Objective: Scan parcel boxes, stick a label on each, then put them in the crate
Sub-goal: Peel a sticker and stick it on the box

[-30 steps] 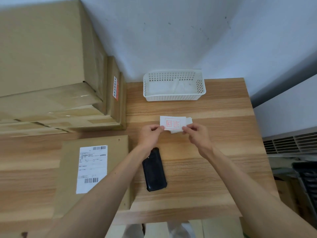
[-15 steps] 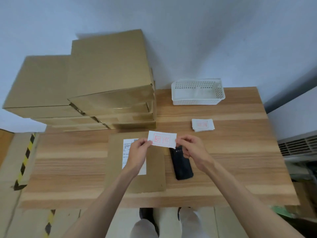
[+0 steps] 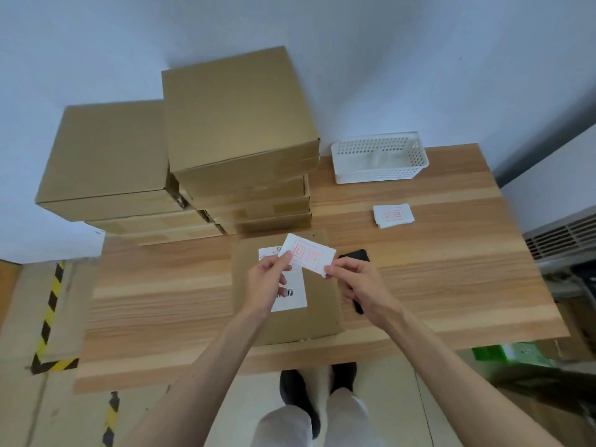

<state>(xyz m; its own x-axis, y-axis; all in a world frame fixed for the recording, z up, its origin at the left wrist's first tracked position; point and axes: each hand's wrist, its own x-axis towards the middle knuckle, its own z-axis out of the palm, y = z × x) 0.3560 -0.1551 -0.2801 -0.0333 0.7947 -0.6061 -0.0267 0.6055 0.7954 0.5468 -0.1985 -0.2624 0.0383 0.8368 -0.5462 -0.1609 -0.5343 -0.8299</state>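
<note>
The small white paper label with red printed squares [image 3: 309,255] is hanging in the air just above the flat brown cardboard parcel box [image 3: 287,304], which is lying on the pale wooden table [image 3: 451,285] in front of the person. A second ago this label was being held farther right, over the spot where the loose stack of spare white labels [image 3: 392,215] is now lying; half a second ago it was already crossing toward the box. It is now sitting over the box's top face, tilted, beside the white printed shipping label with barcodes [image 3: 292,293]. That suggests the sticking step is coming up, though whether the backing is peeled off yet is hard to tell from this angle.

The left hand [image 3: 267,282] is pinching the label's left edge between thumb and curled fingers. The right hand [image 3: 353,282] is pinching its lower right corner with the fingertips, the other fingers loosely curled. Neither hand is touching the box.

The black handheld scanner [image 3: 356,258] is lying on the table just right of the box, partly hidden under the right hand. Two stacks of closed brown cardboard boxes [image 3: 232,130] are standing at the table's far left, and a white perforated plastic basket [image 3: 380,159] is sitting at the far edge, well apart from the parcel.
</note>
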